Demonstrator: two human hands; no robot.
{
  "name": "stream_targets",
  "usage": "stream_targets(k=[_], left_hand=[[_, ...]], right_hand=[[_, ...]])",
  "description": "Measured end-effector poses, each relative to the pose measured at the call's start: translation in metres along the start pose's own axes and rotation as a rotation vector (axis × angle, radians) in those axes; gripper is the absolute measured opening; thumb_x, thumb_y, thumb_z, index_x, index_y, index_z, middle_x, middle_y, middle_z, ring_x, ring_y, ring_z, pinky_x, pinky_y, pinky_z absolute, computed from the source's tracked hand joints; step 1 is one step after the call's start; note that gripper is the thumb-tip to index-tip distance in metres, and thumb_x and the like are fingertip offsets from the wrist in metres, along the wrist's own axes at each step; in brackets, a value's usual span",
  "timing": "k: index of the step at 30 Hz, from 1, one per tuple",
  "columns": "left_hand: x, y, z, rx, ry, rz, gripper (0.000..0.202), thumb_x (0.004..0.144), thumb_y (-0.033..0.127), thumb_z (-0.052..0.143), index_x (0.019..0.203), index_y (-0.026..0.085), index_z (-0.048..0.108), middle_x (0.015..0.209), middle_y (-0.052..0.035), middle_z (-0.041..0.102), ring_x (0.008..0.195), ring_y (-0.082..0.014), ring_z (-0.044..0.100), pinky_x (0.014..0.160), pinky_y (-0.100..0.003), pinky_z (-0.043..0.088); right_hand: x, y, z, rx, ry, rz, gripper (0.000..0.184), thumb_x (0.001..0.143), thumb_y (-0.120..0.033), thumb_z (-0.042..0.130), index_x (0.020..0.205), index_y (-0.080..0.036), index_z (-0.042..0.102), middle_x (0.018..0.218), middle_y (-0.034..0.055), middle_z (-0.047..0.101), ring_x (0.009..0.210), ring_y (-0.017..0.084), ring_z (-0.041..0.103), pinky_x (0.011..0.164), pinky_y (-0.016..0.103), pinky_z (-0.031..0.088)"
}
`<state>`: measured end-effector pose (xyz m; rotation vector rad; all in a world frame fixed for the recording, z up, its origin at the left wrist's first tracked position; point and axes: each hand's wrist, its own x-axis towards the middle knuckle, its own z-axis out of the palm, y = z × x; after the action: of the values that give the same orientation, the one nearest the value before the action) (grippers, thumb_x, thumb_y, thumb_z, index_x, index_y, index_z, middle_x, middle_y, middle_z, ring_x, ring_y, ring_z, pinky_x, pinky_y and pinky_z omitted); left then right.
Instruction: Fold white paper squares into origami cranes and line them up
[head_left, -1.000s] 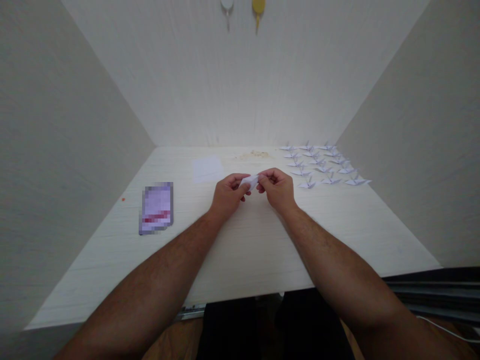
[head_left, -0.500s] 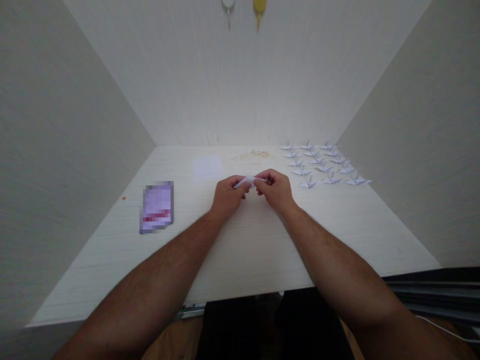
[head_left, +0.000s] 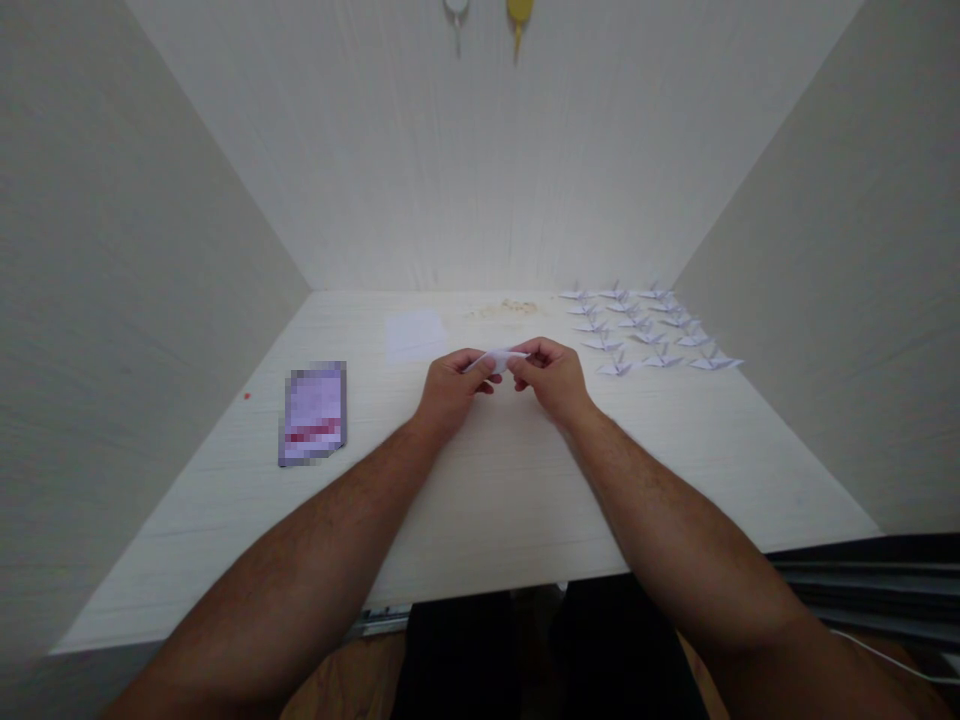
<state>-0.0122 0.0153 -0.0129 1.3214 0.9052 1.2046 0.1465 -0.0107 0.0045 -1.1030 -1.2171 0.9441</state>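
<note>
A small folded piece of white paper (head_left: 501,360) is held between my two hands, just above the middle of the table. My left hand (head_left: 456,388) pinches its left side between thumb and fingers. On the other side, my right hand (head_left: 551,375) grips the right end, thumb on the near face. My fingers cover parts of the paper, so its full shape is hidden. To the right of my hands stand several white paper cranes (head_left: 636,325), set out in rows.
White paper sheets (head_left: 415,335) lie behind my left hand. A purple, blurred flat object (head_left: 313,412) rests on the left of the white table (head_left: 502,500). Walls (head_left: 480,180) enclose the back and sides. Two hooks, one yellow (head_left: 518,18), hang on the back wall.
My left hand has shifted slightly left, its thumb moving along the paper. The folded paper is tilted a little differently. My right hand stays nearly in place.
</note>
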Motion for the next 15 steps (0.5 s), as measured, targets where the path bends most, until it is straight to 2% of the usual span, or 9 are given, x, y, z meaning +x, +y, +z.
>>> stream_targets(k=[4, 7, 9, 12, 15], left_hand=[[-0.0009, 0.0006, 0.0008, -0.045, -0.027, -0.019, 0.034, 0.072, 0.045, 0.078, 0.085, 0.015, 0.069, 0.074, -0.0057, 0.072, 0.065, -0.0157, 0.068, 0.059, -0.026, 0.055], [-0.0039, 0.0045, 0.0030, -0.026, -0.027, 0.022, 0.048, 0.072, 0.043, 0.079, 0.111, 0.018, 0.066, 0.077, -0.0039, 0.074, 0.069, -0.0167, 0.070, 0.062, -0.028, 0.057], [-0.0060, 0.0069, 0.0049, 0.018, -0.019, 0.084, 0.054, 0.073, 0.042, 0.079, 0.120, 0.020, 0.063, 0.080, -0.0030, 0.075, 0.073, -0.0167, 0.071, 0.063, -0.028, 0.058], [-0.0076, 0.0080, 0.0074, 0.081, 0.003, 0.161, 0.041, 0.074, 0.043, 0.078, 0.106, 0.018, 0.069, 0.082, -0.0038, 0.075, 0.073, -0.0163, 0.071, 0.061, -0.026, 0.057], [-0.0073, 0.0068, 0.0084, 0.081, 0.009, 0.170, 0.032, 0.074, 0.041, 0.078, 0.094, 0.017, 0.070, 0.077, -0.0035, 0.073, 0.069, -0.0160, 0.071, 0.056, -0.025, 0.055]], right_hand=[[0.0013, 0.0019, 0.0003, 0.039, 0.015, -0.021, 0.021, 0.066, -0.034, 0.077, 0.076, -0.018, 0.068, 0.052, -0.0045, 0.062, 0.044, 0.010, 0.055, 0.044, 0.022, 0.043], [0.0009, 0.0012, 0.0014, 0.049, 0.015, -0.023, 0.021, 0.066, -0.033, 0.077, 0.077, -0.018, 0.069, 0.052, -0.0043, 0.062, 0.045, 0.010, 0.055, 0.044, 0.023, 0.044], [0.0001, 0.0004, 0.0028, 0.052, 0.005, -0.026, 0.021, 0.066, -0.034, 0.078, 0.076, -0.018, 0.069, 0.055, -0.0033, 0.064, 0.046, 0.010, 0.055, 0.045, 0.023, 0.044], [-0.0007, -0.0005, 0.0049, 0.052, 0.005, -0.021, 0.022, 0.064, -0.035, 0.079, 0.074, -0.019, 0.068, 0.056, -0.0027, 0.065, 0.047, 0.010, 0.055, 0.046, 0.023, 0.045], [-0.0008, -0.0013, 0.0064, 0.062, 0.033, -0.025, 0.024, 0.063, -0.035, 0.080, 0.072, -0.020, 0.065, 0.056, -0.0034, 0.064, 0.048, 0.010, 0.056, 0.046, 0.023, 0.045]])
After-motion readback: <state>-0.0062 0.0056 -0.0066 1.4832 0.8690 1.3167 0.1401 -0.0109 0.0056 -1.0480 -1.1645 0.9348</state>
